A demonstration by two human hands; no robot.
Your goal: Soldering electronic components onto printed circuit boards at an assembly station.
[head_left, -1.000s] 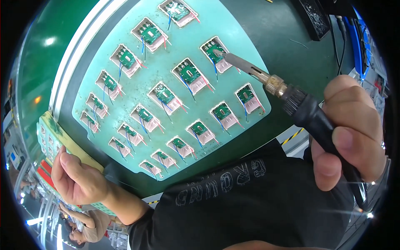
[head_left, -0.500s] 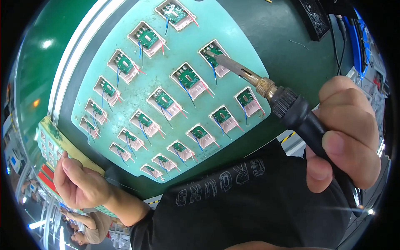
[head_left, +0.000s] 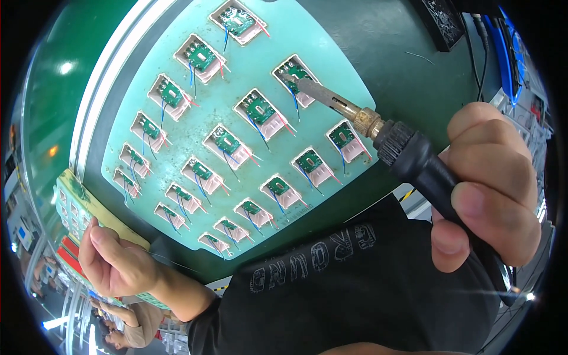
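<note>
Hands (head_left: 121,263), the right (head_left: 497,177) gripping a soldering iron (head_left: 408,148), flank pale shirt lettering (head_left: 320,255).

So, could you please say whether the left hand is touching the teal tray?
Apart: the head view shows a yellow block between the left hand and the teal tray.

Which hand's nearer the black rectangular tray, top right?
Right. Right hand is below and right of the tray in the picture; left hand is farther off, at lower left.
</note>
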